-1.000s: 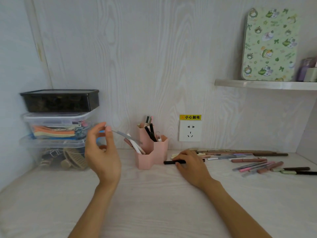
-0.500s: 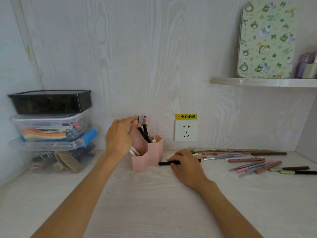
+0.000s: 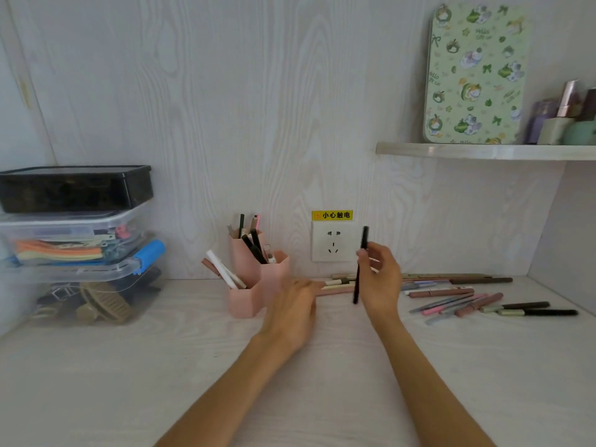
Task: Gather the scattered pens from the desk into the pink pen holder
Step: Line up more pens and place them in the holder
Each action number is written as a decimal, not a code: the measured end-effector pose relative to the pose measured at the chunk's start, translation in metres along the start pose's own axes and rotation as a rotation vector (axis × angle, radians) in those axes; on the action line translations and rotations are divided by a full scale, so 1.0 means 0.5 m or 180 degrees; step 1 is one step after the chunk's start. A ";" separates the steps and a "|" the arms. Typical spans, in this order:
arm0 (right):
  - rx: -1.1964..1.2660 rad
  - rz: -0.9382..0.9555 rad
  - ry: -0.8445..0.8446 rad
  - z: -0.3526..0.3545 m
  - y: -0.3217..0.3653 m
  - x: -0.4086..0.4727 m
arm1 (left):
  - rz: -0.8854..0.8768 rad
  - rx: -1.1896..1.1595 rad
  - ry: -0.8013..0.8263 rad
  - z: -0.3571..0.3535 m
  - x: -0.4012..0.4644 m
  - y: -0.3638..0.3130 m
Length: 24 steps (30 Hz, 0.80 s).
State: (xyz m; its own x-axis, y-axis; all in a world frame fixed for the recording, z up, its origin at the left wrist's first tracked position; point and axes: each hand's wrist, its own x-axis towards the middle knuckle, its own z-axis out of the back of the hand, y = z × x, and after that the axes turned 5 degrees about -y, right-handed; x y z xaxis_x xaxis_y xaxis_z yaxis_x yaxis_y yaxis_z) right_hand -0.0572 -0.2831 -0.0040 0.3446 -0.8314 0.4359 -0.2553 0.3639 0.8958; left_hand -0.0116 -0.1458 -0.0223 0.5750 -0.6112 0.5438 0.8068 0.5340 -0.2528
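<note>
1. Pens, many slim ones in pink, brown, grey and black [image 3: 458, 298], lie scattered on the pale wood-grain desk [image 3: 161, 382], to the right of the right hand [image 3: 382, 280], near it & spreading off toward the far right edge.
2. R hand pinches a thin black pen [image 3: 360, 266] about mid-shaft w/ thumb and fingertips; pen stands nearly upright, clear of the desk, its top in front of the white wall socket [image 3: 333, 241].
3. Left hand [image 3: 295, 309] sits just left of that grip, fingers relaxed and straight-ish, reaching over a few pale pens [image 3: 335, 285] by the wall; can't tell if it touches them.
4. Pink plastic multi-cell pen holder [image 3: 258, 279] stands just left of the L hand, w/ several black, white and pink pens already in it.
5. Further left: stack of clear plastic storage boxes [image 3: 80, 253] w/ a black-lidded box on top.
6. Above and right of the grip: wall shelf [image 3: 483, 152] w/ a green cartoon-print tin [image 3: 475, 75] standing on it.
</note>
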 end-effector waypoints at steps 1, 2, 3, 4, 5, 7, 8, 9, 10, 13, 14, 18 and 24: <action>0.0268 -0.0315 -0.0103 0.005 0.001 0.007 | 0.0057 0.0139 0.0167 -0.017 0.007 -0.004; 0.0537 -0.0630 -0.0149 0.008 0.001 0.012 | 0.0094 0.0325 0.0258 -0.028 0.013 -0.006; 0.0819 -0.0940 -0.0149 0.013 0.002 0.015 | 0.0127 0.0482 0.0277 -0.035 0.018 -0.010; 0.1099 -0.1208 -0.0124 0.015 0.004 0.016 | 0.0175 0.0570 0.0224 -0.039 0.021 -0.012; 0.1340 -0.1410 -0.0108 0.018 0.007 0.016 | 0.0208 0.0586 0.0137 -0.041 0.022 -0.013; 0.1667 -0.1644 -0.0108 0.024 0.013 0.015 | 0.0181 0.0567 0.0042 -0.036 0.020 -0.010; 0.1764 -0.1683 -0.0101 0.026 0.014 0.015 | 0.0150 0.0551 0.0046 -0.028 0.013 -0.005; 0.1816 -0.1681 -0.0093 0.028 0.015 0.015 | 0.0135 0.0504 0.0063 -0.019 0.003 0.001; 0.1828 -0.1649 -0.0083 0.028 0.016 0.014 | 0.0137 0.0443 0.0072 -0.006 -0.009 0.011; 0.1758 -0.1500 -0.0084 0.028 0.020 0.008 | 0.0205 0.0254 0.0131 0.051 -0.051 0.057; 0.1739 -0.1443 -0.0070 0.025 0.024 0.005 | 0.0276 0.0192 0.0211 0.075 -0.068 0.079; 0.1541 -0.0974 0.0004 0.012 0.048 -0.010 | 0.0563 0.0007 0.0423 0.142 -0.129 0.159; 0.1417 -0.0392 0.0054 -0.037 0.109 -0.035 | 0.1238 -0.0189 -0.0135 0.160 -0.156 0.223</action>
State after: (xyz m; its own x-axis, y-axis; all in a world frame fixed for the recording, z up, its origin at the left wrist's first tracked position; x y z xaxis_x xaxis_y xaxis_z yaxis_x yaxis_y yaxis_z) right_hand -0.0603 -0.2407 0.0389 0.4105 -0.8487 0.3333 -0.5734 0.0439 0.8181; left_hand 0.0229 0.0081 -0.0290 0.8342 -0.3446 0.4306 0.5370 0.6856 -0.4916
